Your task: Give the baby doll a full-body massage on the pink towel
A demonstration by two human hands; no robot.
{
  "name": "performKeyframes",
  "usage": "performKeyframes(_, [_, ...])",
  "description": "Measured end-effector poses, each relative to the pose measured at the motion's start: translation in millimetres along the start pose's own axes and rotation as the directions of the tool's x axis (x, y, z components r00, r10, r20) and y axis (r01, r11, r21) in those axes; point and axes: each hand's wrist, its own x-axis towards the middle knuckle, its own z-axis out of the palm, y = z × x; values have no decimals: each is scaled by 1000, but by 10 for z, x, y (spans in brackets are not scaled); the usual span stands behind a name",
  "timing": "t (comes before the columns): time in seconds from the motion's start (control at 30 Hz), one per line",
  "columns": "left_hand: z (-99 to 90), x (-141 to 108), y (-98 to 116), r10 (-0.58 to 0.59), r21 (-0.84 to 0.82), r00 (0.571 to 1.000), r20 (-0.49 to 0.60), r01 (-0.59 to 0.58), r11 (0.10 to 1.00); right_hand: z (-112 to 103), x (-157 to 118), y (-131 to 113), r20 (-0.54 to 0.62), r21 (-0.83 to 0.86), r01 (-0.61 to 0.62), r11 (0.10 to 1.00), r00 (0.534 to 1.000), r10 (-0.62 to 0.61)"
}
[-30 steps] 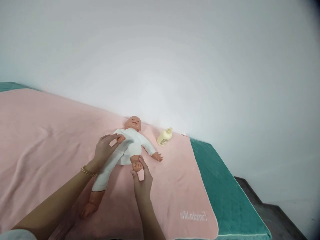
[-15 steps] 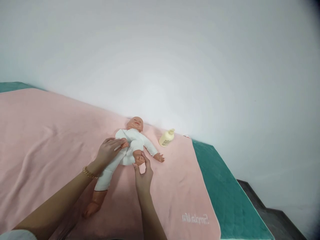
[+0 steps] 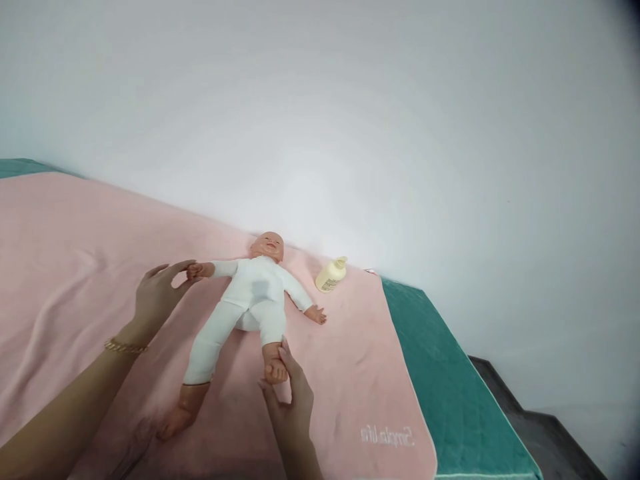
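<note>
A baby doll with a white cloth body lies on its back on a pink blanket, its head toward the wall. My left hand, with a gold bracelet at the wrist, pinches the doll's hand on the left side, and that arm is stretched out sideways. Below, my right hand grips the doll's foot on the right between thumb and fingers. The doll's other arm and other leg rest on the blanket, untouched.
A pale yellow pump bottle is on the blanket to the right of the doll. Under the blanket is a green quilted cover. A white wall rises behind, and dark furniture shows at the lower right.
My left hand has drawn the doll's arm from across its body out to the left. My right hand has pulled the bent leg down toward me, straightening it.
</note>
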Motion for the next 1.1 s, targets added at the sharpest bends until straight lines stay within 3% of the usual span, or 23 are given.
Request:
performKeyframes(0.2, [-78, 21, -228, -186, 54, 972, 141, 180, 982, 101, -320, -34, -49, -194, 102, 976, 992, -113])
performKeyframes(0.37, [-113, -9, -239, -206, 85, 931, 301, 189, 978, 192, -600, 105, -57, -263, 74, 962, 994, -92])
performKeyframes(0.47, [-128, -2, -237, -210, 91, 920, 330, 190, 977, 236, -703, 154, -73, -282, 95, 955, 990, -120])
performKeyframes(0.67, [-107, 37, -291, -191, 36, 928, 319, 189, 981, 272, -717, 89, -50, -262, 113, 958, 990, -130])
performKeyframes(0.87, [-63, -78, -318, -298, -189, 929, 219, 340, 921, 346, -780, 113, -87, -212, 70, 975, 992, -90])
performKeyframes(1.0, [-20, -123, -166, -335, -375, 933, 134, 360, 854, 427, -758, 192, -158, -157, 11, 988, 987, -36])
performKeyframes(1.1, [67, -86, 71, -319, -469, 947, 49, 304, 829, 435, -548, 196, -166, -103, 12, 995, 986, -29])
